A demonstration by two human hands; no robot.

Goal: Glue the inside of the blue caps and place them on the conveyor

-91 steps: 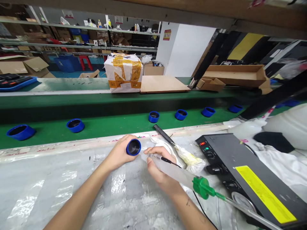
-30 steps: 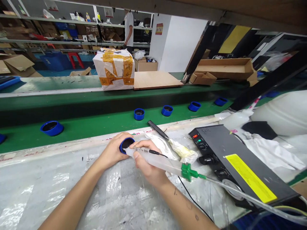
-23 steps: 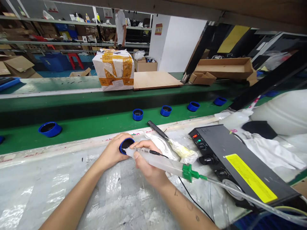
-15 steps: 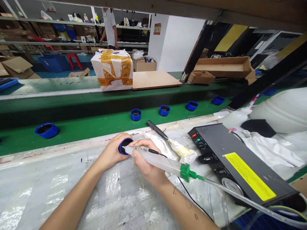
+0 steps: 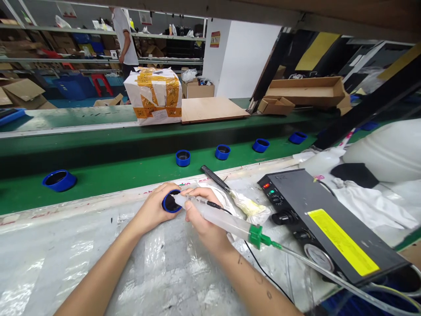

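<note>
My left hand (image 5: 154, 206) grips a round blue cup-shaped part (image 5: 165, 208) with a black inside, tilted so its opening faces my right side. In my right hand (image 5: 205, 219) is a translucent dispensing syringe (image 5: 226, 222) with a green cap and an air hose at its back end. The syringe's tip reaches into the opening of the blue part; whether it touches the inner wall I cannot tell. A thin black cable runs from a connector on the syringe barrel, past my right wrist.
A black dispenser box (image 5: 329, 219) with knobs and a gauge stands at right. Beside it lie a black-handled tool (image 5: 215, 177) and white cloths. Several blue parts, one at left (image 5: 59, 180), sit on the green conveyor (image 5: 131, 169). A taped carton (image 5: 158, 96) stands behind; a person walks beyond.
The syringe and my right hand have shifted slightly right, the tip drawing back a little within the blue part. Blue parts on the conveyor have moved left. The person behind has also moved left.
</note>
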